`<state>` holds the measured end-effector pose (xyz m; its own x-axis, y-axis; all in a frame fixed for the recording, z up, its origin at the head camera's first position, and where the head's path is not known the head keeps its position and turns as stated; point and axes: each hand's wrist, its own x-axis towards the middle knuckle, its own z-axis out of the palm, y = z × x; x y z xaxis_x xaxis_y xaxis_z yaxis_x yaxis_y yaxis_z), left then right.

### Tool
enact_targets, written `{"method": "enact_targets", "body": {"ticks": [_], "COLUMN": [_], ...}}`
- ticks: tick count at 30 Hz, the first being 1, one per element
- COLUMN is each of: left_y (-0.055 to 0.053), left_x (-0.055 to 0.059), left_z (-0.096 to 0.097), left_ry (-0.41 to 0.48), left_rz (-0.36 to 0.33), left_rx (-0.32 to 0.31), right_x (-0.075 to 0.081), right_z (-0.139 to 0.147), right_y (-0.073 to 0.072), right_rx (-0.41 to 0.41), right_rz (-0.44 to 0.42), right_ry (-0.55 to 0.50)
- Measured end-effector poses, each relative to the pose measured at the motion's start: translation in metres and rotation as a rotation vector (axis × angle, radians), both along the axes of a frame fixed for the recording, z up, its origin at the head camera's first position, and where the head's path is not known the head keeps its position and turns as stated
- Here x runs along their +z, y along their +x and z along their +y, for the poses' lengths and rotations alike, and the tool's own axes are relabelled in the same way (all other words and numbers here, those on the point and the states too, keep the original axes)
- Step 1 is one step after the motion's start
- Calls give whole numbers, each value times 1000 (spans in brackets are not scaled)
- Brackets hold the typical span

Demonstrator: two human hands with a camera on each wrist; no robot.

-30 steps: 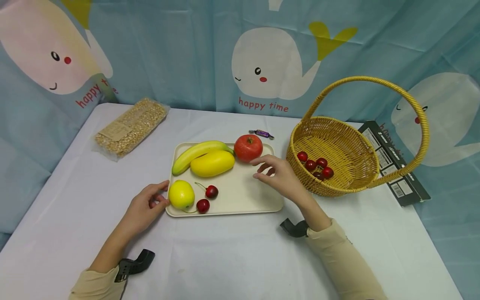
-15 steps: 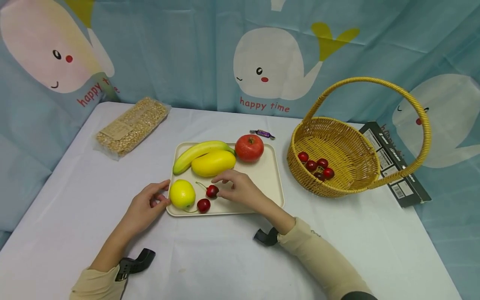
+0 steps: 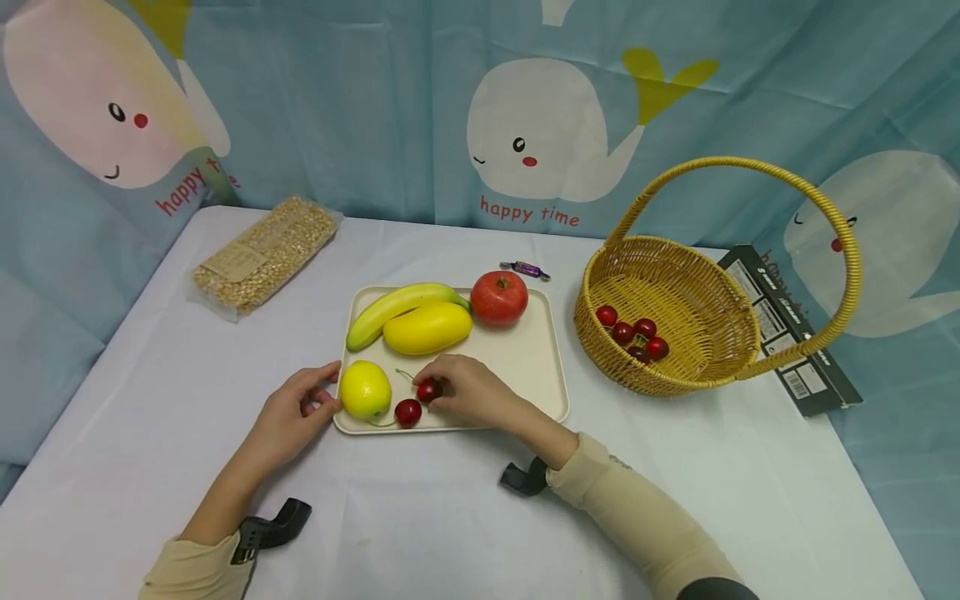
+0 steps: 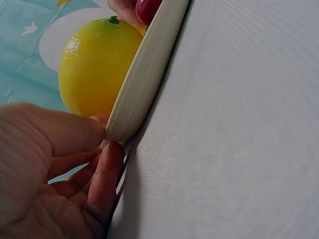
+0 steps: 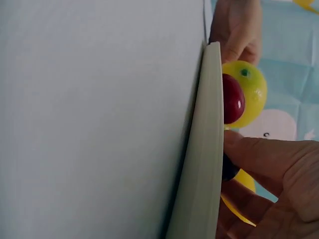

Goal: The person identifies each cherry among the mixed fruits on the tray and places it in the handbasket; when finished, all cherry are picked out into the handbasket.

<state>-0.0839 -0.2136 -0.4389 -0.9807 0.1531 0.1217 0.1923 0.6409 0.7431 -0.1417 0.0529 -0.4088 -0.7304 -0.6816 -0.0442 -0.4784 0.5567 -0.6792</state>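
My left hand [image 3: 296, 412] holds the left edge of a cream tray [image 3: 525, 367]; in the left wrist view its thumb [image 4: 75, 132] lies at the rim, with fingers below. My right hand [image 3: 472, 390] is over the tray and pinches a dark red cherry [image 3: 428, 390] between thumb and fingers. That cherry [image 5: 229, 168] is mostly hidden by the thumb in the right wrist view. A second cherry [image 3: 407, 412] lies close by, beside a yellow lemon [image 3: 365, 389]. Behind them on the tray are a banana [image 3: 390, 312], a yellow mango-like fruit [image 3: 427, 328] and a red round fruit [image 3: 498, 298].
Right of the tray stands a woven basket [image 3: 705, 333] with a tall arched handle and several cherries [image 3: 623, 332] inside. A black box [image 3: 813, 379] lies behind it. A purple-wrapped candy [image 3: 525, 269] and a bag of grains [image 3: 266, 254] lie toward the back.
My right hand has moved left from near the red fruit to the cherry, and its fingers have closed on it. The left hand has stayed at the tray's edge.
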Motion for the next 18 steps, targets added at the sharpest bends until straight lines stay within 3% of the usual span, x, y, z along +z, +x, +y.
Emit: {"method": "enact_targets", "body": {"ticks": [4,8,12,18], "left_y": [1,1,2,2], "left_x": [0,0,1,1], "left_z": [0,0,0,1], "left_ry": [-5,-12,-16,-11], "left_rz": [-3,-24,-42,-34], "left_rx": [1,7,15,17], "right_x": [3,12,27,57], "right_z": [6,17,35,83], "right_y": [2,1,-6,-20], "right_rx": [-4,-15,-37,-222], "right_rz": [-17,-51,-31,7], "right_ry": [7,-62,-146,-259]}}
